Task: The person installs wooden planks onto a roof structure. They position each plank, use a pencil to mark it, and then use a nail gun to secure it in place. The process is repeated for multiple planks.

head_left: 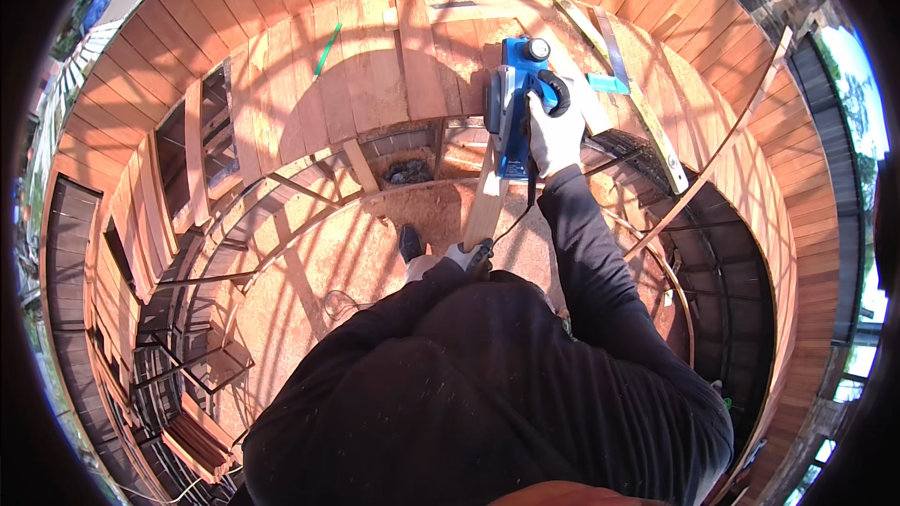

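Observation:
A blue electric hand planer point(512, 122) rests on a narrow wooden board point(484, 206) at the edge of the curved bench. My right hand point(557, 138), in a white glove, is wrapped round the planer's black handle. The planer's dark cord hangs down toward my body. Close to my waist, my gloved left hand point(465, 258) grips the near end of the board. The far part of the board is hidden under the planer. To the right of the planer lies a try square point(609, 83) with a blue stock.
The curved wooden bench point(356, 84) carries loose boards, a thin green stick point(328, 49) and a long yellowish bar point(647, 122). A long thin wooden strip point(717, 155) slants across the right side. Stacked boards point(197, 440) lie at lower left, near dark metal framing point(183, 363).

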`<state>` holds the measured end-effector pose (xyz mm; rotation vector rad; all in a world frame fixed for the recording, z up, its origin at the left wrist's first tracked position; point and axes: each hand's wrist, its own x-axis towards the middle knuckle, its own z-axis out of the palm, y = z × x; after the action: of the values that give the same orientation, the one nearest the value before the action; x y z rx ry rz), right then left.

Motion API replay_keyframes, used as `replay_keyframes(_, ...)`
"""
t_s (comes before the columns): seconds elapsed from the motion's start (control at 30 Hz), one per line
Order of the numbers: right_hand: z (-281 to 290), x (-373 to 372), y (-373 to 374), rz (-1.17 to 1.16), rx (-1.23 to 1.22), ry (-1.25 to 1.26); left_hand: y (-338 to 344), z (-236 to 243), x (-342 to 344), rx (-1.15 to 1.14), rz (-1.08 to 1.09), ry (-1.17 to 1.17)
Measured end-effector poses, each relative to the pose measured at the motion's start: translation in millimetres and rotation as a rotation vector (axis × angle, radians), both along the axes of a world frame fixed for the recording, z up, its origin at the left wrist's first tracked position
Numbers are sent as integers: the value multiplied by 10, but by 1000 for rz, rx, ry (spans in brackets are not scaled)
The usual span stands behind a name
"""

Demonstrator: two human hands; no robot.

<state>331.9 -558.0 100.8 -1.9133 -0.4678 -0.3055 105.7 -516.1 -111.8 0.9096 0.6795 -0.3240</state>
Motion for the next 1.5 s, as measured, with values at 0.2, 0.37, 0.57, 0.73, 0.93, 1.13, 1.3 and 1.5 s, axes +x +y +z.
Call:
replay_keyframes(0.2,65,224,-313,55,117,31,27,-156,26,13,-57,-107)
replay_keyframes(0.37,-1,-493,-702,134,84,-112,193,-28,-9,-445,-110,-130)
replay_keyframes(0.57,-373,-1063,-705,133,76,232,38,-808,-100,-235,-118,-305)
replay_keyframes(0.73,-312,-886,-512,87,-10,99,64,-599,-69,-195,-163,-158)
replay_keyframes(0.93,26,-25,-20,43,-82,-93,43,-807,-41,-162,-172,-217)
replay_keyframes(1.13,104,97,-158,121,-42,-104,45,-783,16,-316,-80,-177)
replay_keyframes(1.3,-253,-837,-739,118,-143,166,-3,-871,-14,-250,-105,-142)
replay_keyframes(1.5,-276,-867,-591,90,-163,16,49,-293,-5,-46,-161,-70)
